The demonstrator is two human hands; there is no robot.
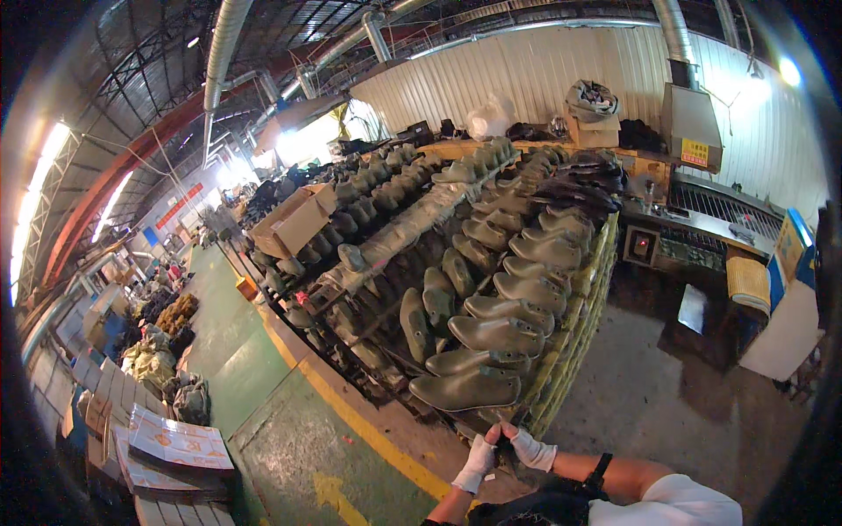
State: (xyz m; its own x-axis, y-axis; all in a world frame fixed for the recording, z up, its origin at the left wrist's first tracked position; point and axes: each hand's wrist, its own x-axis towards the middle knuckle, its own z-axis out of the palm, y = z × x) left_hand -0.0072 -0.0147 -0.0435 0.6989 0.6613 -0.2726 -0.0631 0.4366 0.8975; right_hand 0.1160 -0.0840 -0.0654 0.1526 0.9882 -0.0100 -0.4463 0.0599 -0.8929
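Note:
My left hand (477, 459) and my right hand (531, 450) are close together at the near end of a long rack (574, 346). Both wear pale gloves with bare fingertips. Their fingers are bent in toward each other around something dark, too small and shaded to name. Just beyond them, an olive-green shoe last (467, 389) lies on its side at the rack's front end. Rows of similar lasts run away behind it, one row along the right edge and another beside it. A dark band circles my right wrist.
A cardboard box (296, 221) sits on lasts farther left. Stacked flat cartons (180, 440) stand at lower left, across a green walkway (289, 438) with a yellow line. A metal machine (728, 215) with a slatted top and a white board (781, 331) are at right.

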